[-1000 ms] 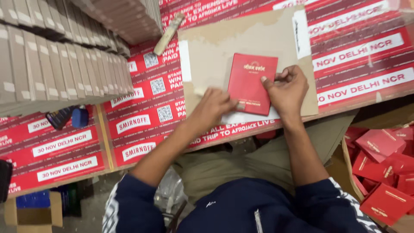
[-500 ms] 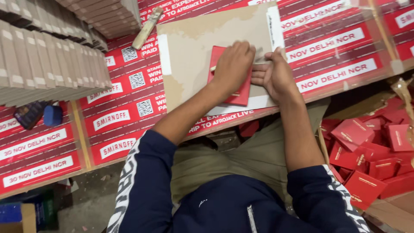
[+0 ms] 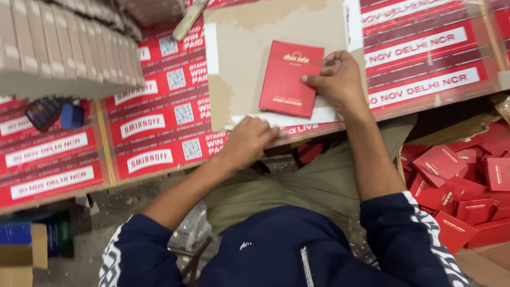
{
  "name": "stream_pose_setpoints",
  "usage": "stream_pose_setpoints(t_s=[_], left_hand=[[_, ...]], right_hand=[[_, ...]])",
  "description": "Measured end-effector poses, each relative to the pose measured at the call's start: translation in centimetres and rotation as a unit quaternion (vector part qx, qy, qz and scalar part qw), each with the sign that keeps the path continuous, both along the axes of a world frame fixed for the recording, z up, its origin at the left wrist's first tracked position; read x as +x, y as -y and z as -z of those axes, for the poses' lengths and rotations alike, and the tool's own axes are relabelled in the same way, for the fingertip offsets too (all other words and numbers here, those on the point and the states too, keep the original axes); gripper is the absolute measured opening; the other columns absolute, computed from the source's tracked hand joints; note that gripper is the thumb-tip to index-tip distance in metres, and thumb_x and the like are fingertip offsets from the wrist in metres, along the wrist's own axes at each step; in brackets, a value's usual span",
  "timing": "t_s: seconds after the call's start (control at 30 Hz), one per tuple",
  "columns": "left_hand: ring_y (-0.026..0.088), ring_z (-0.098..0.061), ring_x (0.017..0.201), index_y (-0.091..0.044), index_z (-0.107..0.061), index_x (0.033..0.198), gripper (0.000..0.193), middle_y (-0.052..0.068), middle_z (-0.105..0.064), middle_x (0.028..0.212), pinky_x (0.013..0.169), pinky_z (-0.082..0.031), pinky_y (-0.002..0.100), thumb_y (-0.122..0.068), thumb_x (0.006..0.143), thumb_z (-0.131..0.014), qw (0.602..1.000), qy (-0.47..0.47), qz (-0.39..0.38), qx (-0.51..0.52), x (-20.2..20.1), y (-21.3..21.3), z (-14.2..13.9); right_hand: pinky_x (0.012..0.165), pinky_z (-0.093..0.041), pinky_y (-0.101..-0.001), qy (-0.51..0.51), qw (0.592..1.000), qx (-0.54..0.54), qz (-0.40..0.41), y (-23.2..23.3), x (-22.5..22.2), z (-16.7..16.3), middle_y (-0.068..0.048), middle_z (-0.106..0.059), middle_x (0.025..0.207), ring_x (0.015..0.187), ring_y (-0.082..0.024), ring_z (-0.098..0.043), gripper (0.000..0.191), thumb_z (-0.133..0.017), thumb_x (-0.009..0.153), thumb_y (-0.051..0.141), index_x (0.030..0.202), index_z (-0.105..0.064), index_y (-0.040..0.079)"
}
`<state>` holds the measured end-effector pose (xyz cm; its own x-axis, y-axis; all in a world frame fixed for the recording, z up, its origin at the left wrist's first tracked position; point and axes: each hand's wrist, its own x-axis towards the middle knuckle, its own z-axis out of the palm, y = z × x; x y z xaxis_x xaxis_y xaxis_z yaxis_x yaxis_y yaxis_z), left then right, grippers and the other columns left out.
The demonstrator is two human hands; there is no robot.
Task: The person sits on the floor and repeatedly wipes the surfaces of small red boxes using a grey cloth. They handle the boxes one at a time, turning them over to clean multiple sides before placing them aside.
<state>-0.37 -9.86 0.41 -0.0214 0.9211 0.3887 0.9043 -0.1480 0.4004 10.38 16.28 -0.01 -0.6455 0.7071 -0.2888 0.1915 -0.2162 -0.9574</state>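
Fingers of the right hand (image 3: pixel 340 79) lie spread, pressing the red card (image 3: pixel 291 78); left hand (image 3: pixel 249 141) curled, holding nothing.

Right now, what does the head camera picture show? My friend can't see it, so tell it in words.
A person's right hand presses the edge of a flat red box lying on a brown cardboard sheet, while the left hand rests at the table's near edge. More red boxes are piled at the right; grey stacked cartons stand top left.
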Motion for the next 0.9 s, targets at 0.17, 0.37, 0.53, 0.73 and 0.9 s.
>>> stream_pose_setpoints(t_s=[0.17, 0.37, 0.53, 0.73, 0.9], left_hand=[[0.029, -0.057, 0.085, 0.002, -0.064, 0.121, 0.03, 0.012, -0.056, 0.091, 0.076, -0.048, 0.043, 0.003, 0.091, -0.062, 0.948, -0.042, -0.308, 0.068, 0.7, -2.6, 0.5], [0.026, -0.055, 0.082, 0.006, -0.063, 0.116, 0.027, 0.011, -0.055, 0.089, 0.074, -0.049, 0.039, -0.003, 0.09, -0.063, 0.902, -0.134, -0.406, 0.057, 5.5, -6.4, 1.0], [0.027, -0.057, 0.08, 0.006, -0.065, 0.117, 0.034, 0.011, -0.056, 0.087, 0.07, -0.048, 0.04, -0.006, 0.086, -0.062, 0.963, -0.065, -0.261, 0.02, 10.3, -5.7, -0.2], [0.034, -0.062, 0.093, 0.005, -0.065, 0.117, 0.037, 0.016, -0.061, 0.098, 0.08, -0.051, 0.045, 0.0, 0.081, -0.062, 0.974, 0.153, -0.15, 0.069, 11.3, -5.4, -0.8], [0.039, -0.059, 0.086, 0.002, -0.068, 0.11, 0.022, 0.019, -0.059, 0.088, 0.074, -0.047, 0.05, -0.004, 0.089, -0.065, 0.952, 0.285, -0.113, 0.01, 7.8, -6.1, -1.4]], right_hand=[[0.06, -0.063, -0.032, -0.043, 0.998, 0.001, 0.049, 0.8, -0.9, 1.8, -0.016, -0.071, 0.09, 0.081, -0.023, -0.076, 0.048, -0.077, 0.081, -0.013, 0.105, -0.041, 0.008], [0.076, -0.069, -0.0357, -0.152, 0.985, 0.017, 0.084, -0.1, -1.3, 3.6, -0.019, -0.065, 0.091, 0.084, -0.024, -0.073, 0.046, -0.078, 0.088, -0.018, 0.102, -0.041, 0.004], [0.077, -0.063, -0.0315, -0.051, 0.994, 0.068, 0.073, 0.3, -0.2, 2.0, -0.018, -0.07, 0.103, 0.09, -0.019, -0.072, 0.045, -0.078, 0.089, -0.008, 0.123, -0.049, -0.004], [0.069, -0.048, -0.0267, 0.079, 0.971, 0.161, 0.157, -2.2, 14.9, 0.0, -0.012, -0.07, 0.102, 0.084, -0.013, -0.062, 0.037, -0.073, 0.101, 0.004, 0.136, -0.068, -0.008], [0.074, -0.049, -0.0269, -0.016, 0.927, 0.012, 0.375, -6.5, 35.9, 1.1, -0.004, -0.065, 0.104, 0.087, -0.013, -0.06, 0.027, -0.073, 0.105, 0.0, 0.131, -0.065, -0.002]])
